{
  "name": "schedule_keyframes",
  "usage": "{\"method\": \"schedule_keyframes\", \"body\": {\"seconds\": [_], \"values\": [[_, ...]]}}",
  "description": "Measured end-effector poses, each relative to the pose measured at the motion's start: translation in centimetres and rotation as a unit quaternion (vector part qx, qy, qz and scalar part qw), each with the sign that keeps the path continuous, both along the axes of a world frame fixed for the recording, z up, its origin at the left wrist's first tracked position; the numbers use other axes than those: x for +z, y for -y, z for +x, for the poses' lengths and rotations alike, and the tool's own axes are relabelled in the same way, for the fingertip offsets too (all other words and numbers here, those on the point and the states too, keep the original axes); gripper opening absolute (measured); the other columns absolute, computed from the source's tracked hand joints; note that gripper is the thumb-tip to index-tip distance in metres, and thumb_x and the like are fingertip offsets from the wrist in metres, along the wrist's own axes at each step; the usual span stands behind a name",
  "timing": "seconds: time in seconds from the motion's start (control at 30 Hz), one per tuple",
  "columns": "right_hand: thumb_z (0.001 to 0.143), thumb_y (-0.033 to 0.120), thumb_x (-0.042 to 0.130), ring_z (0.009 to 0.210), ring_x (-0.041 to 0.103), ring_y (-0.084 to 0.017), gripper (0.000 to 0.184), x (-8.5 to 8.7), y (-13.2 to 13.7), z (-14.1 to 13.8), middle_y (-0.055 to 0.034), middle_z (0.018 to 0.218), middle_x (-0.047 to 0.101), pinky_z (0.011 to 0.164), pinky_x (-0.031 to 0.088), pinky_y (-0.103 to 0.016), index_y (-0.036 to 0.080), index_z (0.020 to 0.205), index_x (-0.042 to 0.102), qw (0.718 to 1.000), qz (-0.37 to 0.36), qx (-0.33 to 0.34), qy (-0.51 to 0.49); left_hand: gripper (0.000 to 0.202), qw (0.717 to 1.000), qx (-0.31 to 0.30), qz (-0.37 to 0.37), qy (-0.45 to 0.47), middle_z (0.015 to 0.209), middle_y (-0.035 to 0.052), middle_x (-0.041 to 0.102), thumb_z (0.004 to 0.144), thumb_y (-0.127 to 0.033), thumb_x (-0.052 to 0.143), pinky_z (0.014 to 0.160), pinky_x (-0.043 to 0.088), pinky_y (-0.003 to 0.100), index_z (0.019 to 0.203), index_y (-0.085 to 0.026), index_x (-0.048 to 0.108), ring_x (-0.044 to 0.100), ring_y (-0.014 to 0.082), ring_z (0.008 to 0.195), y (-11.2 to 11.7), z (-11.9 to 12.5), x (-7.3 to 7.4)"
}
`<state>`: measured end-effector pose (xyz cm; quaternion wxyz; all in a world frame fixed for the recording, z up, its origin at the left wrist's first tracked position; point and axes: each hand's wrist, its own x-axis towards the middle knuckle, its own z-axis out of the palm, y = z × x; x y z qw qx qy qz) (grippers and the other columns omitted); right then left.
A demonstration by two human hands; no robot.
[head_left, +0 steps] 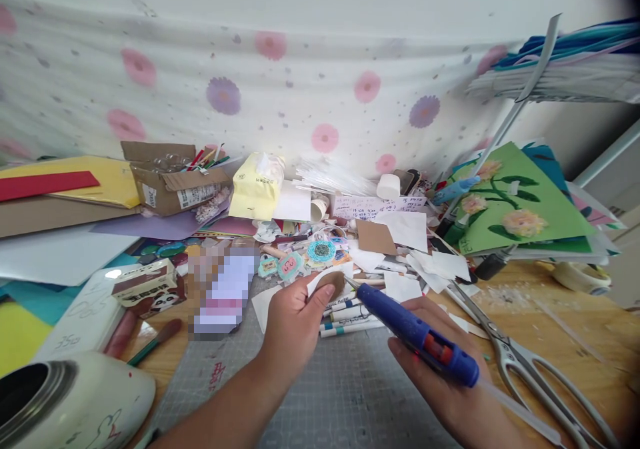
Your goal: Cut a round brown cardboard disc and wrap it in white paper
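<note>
My left hand (290, 322) pinches a small rounded brown piece of card (330, 283), thumb on its face, with a white paper edge showing behind it. In my right hand (445, 385) is a blue hot glue gun (413, 331), a clear glue stick (520, 409) jutting from its back end. The gun's nozzle points left and sits at the right edge of the brown piece; whether it touches, I cannot tell. Just beneath lie several marker pens (350, 312) on the grey cutting mat (330, 395).
Silver scissors (505, 355) lie to the right. Paper scraps (385, 249) and small crafts crowd the middle. On the left are a phone (225, 292), a panda-print box (153, 289), a brush (157, 339) and a wide-mouthed jar (100, 395). A cardboard box (170, 185) stands behind.
</note>
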<state>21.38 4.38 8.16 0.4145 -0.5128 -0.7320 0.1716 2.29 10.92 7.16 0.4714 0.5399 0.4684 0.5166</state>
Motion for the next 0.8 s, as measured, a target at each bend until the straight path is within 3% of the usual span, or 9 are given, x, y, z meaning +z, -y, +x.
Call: {"method": "schedule_keyframes", "body": {"seconds": [0.4, 0.8], "values": [[0.089, 0.025, 0.053, 0.067, 0.053, -0.018, 0.016, -0.20, -0.18, -0.18, -0.0011, 0.075, 0.053, 0.059, 0.043, -0.030, 0.023, 0.073, 0.050, 1.000, 0.007, -0.003, 0.009, 0.020, 0.999, -0.017, 0.017, -0.039, 0.098, 0.0015, 0.076, 0.081, -0.030, 0.063, 0.081, 0.046, 0.029, 0.097, -0.024, 0.075, 0.067, 0.0246, 0.093, 0.18, 0.05, 0.39], [0.088, 0.022, 0.051, 0.067, 0.052, -0.019, 0.012, -0.66, -0.12, -0.98, -0.0019, 0.074, 0.052, 0.061, 0.044, -0.034, 0.022, 0.076, 0.049, 0.999, 0.016, 0.008, 0.033, 0.018, 0.995, -0.006, 0.047, -0.089, 0.077, -0.0009, 0.075, 0.081, -0.034, 0.062, 0.067, 0.043, 0.026, 0.087, -0.025, 0.077, 0.065, 0.0222, 0.076, 0.11, -0.04, 0.20]]}}
